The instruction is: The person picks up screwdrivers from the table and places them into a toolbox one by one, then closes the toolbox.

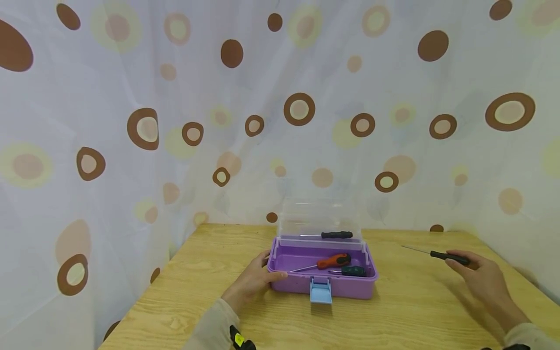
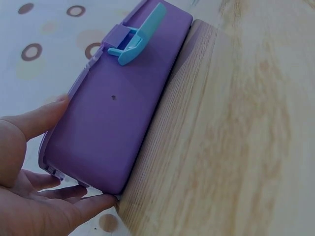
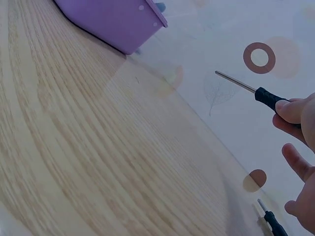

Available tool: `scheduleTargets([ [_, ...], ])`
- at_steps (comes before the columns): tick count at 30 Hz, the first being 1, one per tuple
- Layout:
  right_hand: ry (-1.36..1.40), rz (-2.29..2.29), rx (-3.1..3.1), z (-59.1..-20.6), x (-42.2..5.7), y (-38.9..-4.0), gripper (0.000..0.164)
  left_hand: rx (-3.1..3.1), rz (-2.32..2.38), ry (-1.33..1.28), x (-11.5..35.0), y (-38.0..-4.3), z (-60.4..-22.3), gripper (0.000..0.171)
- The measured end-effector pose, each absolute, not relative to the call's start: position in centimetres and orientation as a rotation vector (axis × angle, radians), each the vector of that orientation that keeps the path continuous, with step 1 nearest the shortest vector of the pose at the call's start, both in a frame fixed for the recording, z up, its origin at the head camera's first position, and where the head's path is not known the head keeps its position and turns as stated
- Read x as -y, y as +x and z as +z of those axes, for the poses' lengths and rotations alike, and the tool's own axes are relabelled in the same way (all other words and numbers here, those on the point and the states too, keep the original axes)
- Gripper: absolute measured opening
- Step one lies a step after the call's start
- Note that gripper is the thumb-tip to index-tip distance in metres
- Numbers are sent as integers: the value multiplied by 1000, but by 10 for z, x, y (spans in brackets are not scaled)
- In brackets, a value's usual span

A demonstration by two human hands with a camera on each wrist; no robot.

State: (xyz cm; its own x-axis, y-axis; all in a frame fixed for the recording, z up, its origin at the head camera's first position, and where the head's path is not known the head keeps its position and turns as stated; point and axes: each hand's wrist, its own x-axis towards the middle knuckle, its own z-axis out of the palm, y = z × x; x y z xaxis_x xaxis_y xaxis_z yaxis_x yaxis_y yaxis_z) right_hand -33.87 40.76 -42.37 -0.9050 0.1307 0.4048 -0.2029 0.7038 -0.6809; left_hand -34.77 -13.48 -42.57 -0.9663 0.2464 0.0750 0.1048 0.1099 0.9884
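A purple toolbox [image 1: 345, 288] stands on the table with its clear lid [image 1: 319, 216] tipped back. My left hand [image 1: 251, 282] grips its left end, thumb on the front rim and fingers round the side in the left wrist view. Inside lie a red-and-black screwdriver [image 1: 334, 261] and a short dark-green-handled screwdriver [image 1: 353, 271]. A black-handled screwdriver [image 1: 337, 235] rests in the opened lid. Off to the right, my right hand [image 1: 485, 279] pinches another black-handled screwdriver [image 3: 268, 98] by its handle, the shaft pointing left towards the box.
A small dark-handled screwdriver [image 3: 275, 225] lies on the table by my right hand in the right wrist view. The light-blue latch [image 1: 321, 291] hangs down the box's front. Wooden table [image 1: 183, 296] spreads around it, with a dotted curtain [image 1: 262, 146] behind and at both sides.
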Motion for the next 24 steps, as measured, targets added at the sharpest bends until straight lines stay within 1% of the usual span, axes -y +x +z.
scheduleTargets([
  [10,99,1244,2442,-426,-398,-346,46,-2226,2024,390,135,-350,-428,93],
  [17,103,1384,2423,-426,-385,-351,48,-2225,2026,380,136,-347,-429,94],
  [24,150,1461,2426,-415,-367,-353,53,-2229,2018,392,136,-349,-428,95],
])
